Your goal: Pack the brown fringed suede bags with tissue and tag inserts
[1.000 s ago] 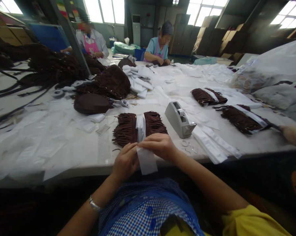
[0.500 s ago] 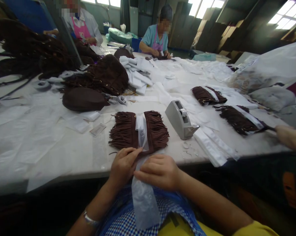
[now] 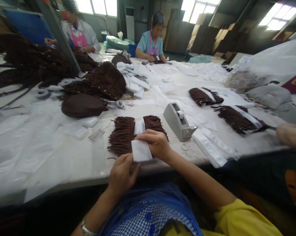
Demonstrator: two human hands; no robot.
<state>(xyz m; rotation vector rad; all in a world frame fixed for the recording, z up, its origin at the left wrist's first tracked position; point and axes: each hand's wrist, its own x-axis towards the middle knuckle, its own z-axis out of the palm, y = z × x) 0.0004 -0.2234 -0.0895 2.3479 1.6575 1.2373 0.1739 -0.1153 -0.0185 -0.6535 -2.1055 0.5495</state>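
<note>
A dark brown fringed leather bag (image 3: 122, 134) lies on the table in front of me, with a white wrapping strip (image 3: 141, 151) around its middle. My right hand (image 3: 156, 144) is closed on the strip, whose near end is folded up over the bag. At the bag's near edge, my left hand (image 3: 122, 173) rests by the strip's left side, thumb apart from the fingers and partly in shadow. The strip and my right hand hide part of the bag. Just right of it stands a grey tape dispenser (image 3: 178, 123).
Two wrapped fringed bags (image 3: 205, 96) lie to the right, near another person's hand (image 3: 289, 136). White strips (image 3: 209, 147) lie by the front edge. More brown bags (image 3: 106, 80) are heaped at left. Two co-workers (image 3: 151, 42) sit across the table.
The strip's loose end, which hung down over my lap, is now folded up onto the bag. My right hand moved up and forward with it; my left hand shifted slightly down.
</note>
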